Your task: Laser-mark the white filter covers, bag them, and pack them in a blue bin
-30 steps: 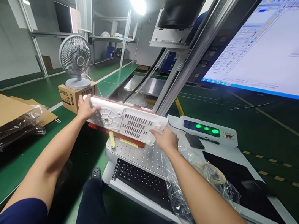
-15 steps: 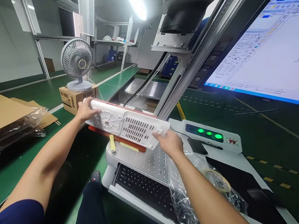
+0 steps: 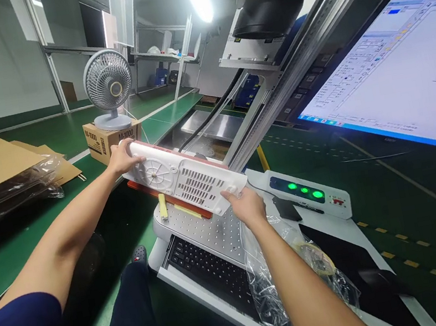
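The panel (image 3: pixel 177 176) is held by left hand (image 3: pixel 121 160) at ten o'clock, right hand (image 3: pixel 247 206) at four; unevenly gripped, it could be dropped.

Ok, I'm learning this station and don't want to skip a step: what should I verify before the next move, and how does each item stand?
1. Left hand grips the panel: ok, at one end.
2. Right hand grips it: ok, at the other end.
3. Panel flat on the plate: not ok, held tilted.
4. Bag not touching the right arm: cannot tell, they overlap in view.
5. Green lights lit: ok, three.
6. Screen on: ok.
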Demonstrator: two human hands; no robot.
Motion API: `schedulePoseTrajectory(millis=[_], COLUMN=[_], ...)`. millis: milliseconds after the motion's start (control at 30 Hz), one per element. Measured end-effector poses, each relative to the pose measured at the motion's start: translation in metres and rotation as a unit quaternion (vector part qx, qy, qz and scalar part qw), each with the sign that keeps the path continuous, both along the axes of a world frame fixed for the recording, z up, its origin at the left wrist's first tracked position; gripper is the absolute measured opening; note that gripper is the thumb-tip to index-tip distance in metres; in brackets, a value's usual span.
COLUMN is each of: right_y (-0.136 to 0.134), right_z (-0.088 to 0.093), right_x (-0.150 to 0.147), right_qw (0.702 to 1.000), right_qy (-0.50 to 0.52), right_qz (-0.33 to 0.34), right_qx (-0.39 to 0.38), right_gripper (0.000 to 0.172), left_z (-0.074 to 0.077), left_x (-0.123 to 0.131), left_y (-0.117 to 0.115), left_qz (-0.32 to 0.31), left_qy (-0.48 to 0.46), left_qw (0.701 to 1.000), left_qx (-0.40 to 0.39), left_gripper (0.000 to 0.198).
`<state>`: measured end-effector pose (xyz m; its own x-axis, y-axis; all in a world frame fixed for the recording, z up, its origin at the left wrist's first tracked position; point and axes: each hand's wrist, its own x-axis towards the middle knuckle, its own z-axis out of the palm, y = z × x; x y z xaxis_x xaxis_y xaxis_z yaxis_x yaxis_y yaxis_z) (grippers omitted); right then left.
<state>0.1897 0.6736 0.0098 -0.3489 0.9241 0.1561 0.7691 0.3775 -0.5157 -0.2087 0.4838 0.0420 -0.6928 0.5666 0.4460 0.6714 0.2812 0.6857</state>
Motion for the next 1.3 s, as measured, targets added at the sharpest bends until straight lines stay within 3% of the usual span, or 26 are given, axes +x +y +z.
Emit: schedulePoseTrajectory(millis=[267,433,633,767,933,1300], right_y=[0.005,0.004,0.005,0.006,0.005,-0.004], right_z=[-0.009,-0.010,-0.013,-0.019,-0.021,-0.015], right_x=[-0.003,-0.004,-0.006,-0.005,-0.004,-0.007], right_qw=[1.000,1.000,1.000,0.999,0.999,0.999], right_qy=[0.006,0.006,-0.017,-0.025,-0.027,-0.022], right_qz=[-0.015,-0.012,-0.010,-0.012,-0.013,-0.030], right_qx=[0.015,0.013,0.009,0.018,0.014,-0.009], right_gripper=[0.048,0.048,0.046,0.046,0.045,0.048], left_z=[-0.006,0.006,0.021,0.016,0.009,0.016], left_x=[0.000,0.012,0.044,0.057,0.057,0.059], left_y=[0.001,0.000,0.026,0.038,0.037,0.038], left_qz=[0.015,0.030,-0.068,-0.076,-0.075,-0.062], left_qy=[-0.004,0.092,0.224,0.234,0.239,0.260], left_qw=[0.999,0.987,0.947,0.946,0.949,0.941], left_qx=[-0.047,-0.129,-0.222,-0.214,-0.192,-0.208], left_gripper=[0.103,0.109,0.098,0.096,0.090,0.084])
